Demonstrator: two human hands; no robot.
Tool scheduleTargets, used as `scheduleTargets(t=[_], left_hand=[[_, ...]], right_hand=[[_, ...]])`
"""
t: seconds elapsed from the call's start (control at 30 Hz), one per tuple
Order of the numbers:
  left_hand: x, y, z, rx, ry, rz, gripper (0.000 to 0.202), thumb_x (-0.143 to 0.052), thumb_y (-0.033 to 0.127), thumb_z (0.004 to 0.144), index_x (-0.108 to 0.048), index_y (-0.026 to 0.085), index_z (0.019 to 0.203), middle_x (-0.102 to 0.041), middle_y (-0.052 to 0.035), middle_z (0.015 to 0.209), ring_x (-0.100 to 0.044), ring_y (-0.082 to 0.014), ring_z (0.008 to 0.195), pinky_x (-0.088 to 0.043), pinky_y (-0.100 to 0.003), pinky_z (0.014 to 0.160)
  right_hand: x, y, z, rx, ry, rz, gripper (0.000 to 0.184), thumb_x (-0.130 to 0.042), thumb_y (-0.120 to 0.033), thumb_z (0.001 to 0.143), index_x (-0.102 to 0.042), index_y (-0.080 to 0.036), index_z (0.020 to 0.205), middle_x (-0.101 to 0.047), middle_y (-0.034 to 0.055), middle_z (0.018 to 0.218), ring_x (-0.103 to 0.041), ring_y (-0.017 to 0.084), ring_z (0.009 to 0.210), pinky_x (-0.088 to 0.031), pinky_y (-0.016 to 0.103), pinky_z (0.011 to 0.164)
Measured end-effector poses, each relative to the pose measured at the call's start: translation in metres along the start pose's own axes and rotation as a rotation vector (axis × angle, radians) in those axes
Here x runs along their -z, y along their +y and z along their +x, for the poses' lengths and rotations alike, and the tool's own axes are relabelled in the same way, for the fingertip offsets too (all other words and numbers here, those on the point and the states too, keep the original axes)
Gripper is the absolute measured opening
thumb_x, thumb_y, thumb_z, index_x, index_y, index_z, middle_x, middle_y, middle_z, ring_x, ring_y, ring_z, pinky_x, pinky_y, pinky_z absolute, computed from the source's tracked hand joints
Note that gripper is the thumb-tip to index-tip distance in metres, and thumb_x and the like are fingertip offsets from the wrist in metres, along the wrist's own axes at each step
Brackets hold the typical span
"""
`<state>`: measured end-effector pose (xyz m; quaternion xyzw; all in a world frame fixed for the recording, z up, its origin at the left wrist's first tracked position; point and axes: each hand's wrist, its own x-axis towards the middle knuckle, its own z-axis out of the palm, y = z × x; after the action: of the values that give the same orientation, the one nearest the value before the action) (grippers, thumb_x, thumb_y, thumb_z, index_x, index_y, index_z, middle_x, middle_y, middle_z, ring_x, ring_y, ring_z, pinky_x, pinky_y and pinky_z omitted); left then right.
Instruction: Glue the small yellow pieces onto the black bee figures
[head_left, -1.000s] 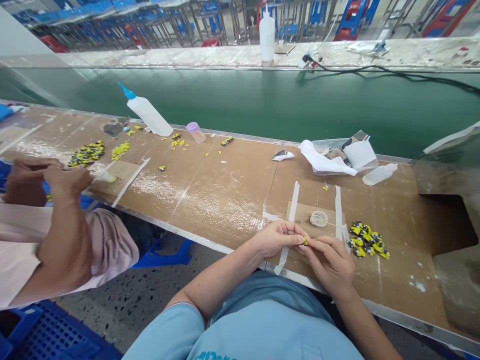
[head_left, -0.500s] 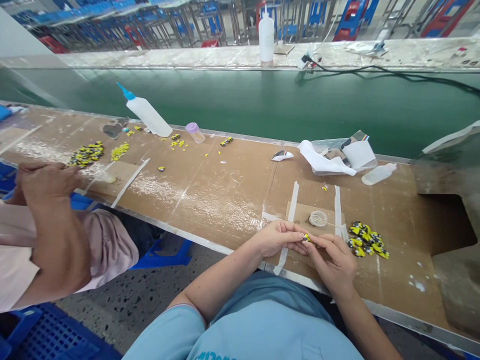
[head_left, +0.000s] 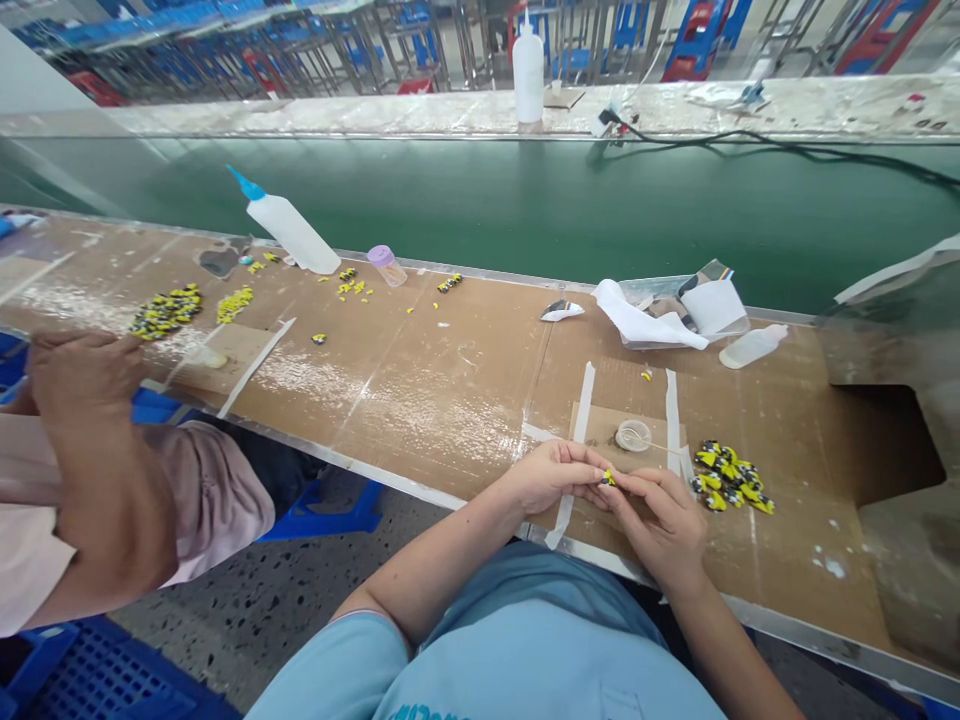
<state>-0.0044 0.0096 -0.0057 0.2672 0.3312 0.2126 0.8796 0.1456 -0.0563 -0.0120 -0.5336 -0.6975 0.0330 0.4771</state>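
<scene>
Between my fingertips is a small yellow-and-black piece (head_left: 607, 479), partly hidden by the fingers. My left hand (head_left: 556, 476) pinches it from the left, and my right hand (head_left: 666, 512) grips it from the right; both are closed. Just beyond them a small clear dish (head_left: 633, 435) with a thin stick across it sits on a cardboard pad (head_left: 604, 425) taped down with white strips. A pile of similar yellow, black and white pieces (head_left: 727, 477) lies right of my right hand. One tiny yellow bit (head_left: 646, 375) rests past the dish.
A co-worker's hands (head_left: 82, 370) are at the left, near more yellow-and-black pieces (head_left: 166, 311). Along the far edge stand a blue-tipped bottle (head_left: 292, 235), a purple-lidded jar (head_left: 387, 266), a plastic tray with white paper (head_left: 675, 312) and a small lying bottle (head_left: 754, 346). A green belt (head_left: 450, 200) runs behind.
The piece between my fingertips has turned slightly and shows more yellow. Both my hands keep their hold. The whole view has shifted a little.
</scene>
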Motion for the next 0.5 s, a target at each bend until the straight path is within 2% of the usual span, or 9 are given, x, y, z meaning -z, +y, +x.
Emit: scheduleTargets(t=[0.17, 0.27, 0.33, 0.4, 0.5], left_hand=[[-0.001, 0.0, -0.002, -0.014, -0.019, 0.008, 0.047, -0.086, 0.038, 0.049, -0.067, 0.008, 0.081, -0.069, -0.0047, 0.066, -0.065, -0.0115, 0.058, -0.052, -0.024, 0.065], [-0.002, 0.001, -0.003, -0.012, -0.03, 0.034, 0.055, -0.086, 0.038, 0.049, -0.065, 0.009, 0.09, -0.07, -0.0045, 0.069, -0.066, -0.0124, 0.059, -0.052, -0.025, 0.064], [-0.004, 0.001, -0.004, -0.029, -0.021, 0.052, 0.053, -0.085, 0.041, 0.051, -0.063, 0.01, 0.088, -0.069, -0.0037, 0.067, -0.066, -0.0131, 0.059, -0.052, -0.025, 0.062], [-0.005, 0.001, -0.003, -0.05, -0.009, 0.07, 0.05, -0.083, 0.044, 0.053, -0.061, 0.01, 0.081, -0.068, -0.0028, 0.065, -0.066, -0.0126, 0.058, -0.051, -0.023, 0.059], [-0.006, -0.001, -0.002, -0.062, -0.003, 0.09, 0.05, -0.082, 0.048, 0.051, -0.06, 0.01, 0.077, -0.066, -0.0018, 0.062, -0.064, -0.0111, 0.055, -0.049, -0.022, 0.056]], right_hand=[[0.003, 0.0, 0.004, 0.057, -0.037, -0.011, 0.009, -0.061, -0.022, 0.084, -0.064, -0.019, 0.093, -0.062, 0.0024, 0.078, -0.059, 0.011, 0.068, -0.049, 0.022, 0.061], [0.014, 0.001, 0.007, 0.106, -0.052, -0.075, 0.006, -0.061, -0.022, 0.084, -0.063, -0.019, 0.089, -0.061, 0.0015, 0.076, -0.058, 0.011, 0.067, -0.048, 0.022, 0.062], [0.026, 0.007, 0.01, 0.105, -0.02, -0.194, 0.005, -0.063, -0.024, 0.083, -0.063, -0.02, 0.085, -0.062, 0.0009, 0.074, -0.057, 0.01, 0.065, -0.047, 0.022, 0.062], [0.039, 0.019, 0.012, 0.049, 0.04, -0.364, 0.009, -0.063, -0.028, 0.083, -0.063, -0.019, 0.081, -0.062, 0.001, 0.072, -0.056, 0.011, 0.063, -0.045, 0.023, 0.061], [0.059, 0.045, 0.003, -0.128, 0.076, -0.566, 0.027, -0.058, -0.042, 0.084, -0.064, -0.018, 0.075, -0.062, 0.0028, 0.069, -0.055, 0.012, 0.06, -0.041, 0.024, 0.056]])
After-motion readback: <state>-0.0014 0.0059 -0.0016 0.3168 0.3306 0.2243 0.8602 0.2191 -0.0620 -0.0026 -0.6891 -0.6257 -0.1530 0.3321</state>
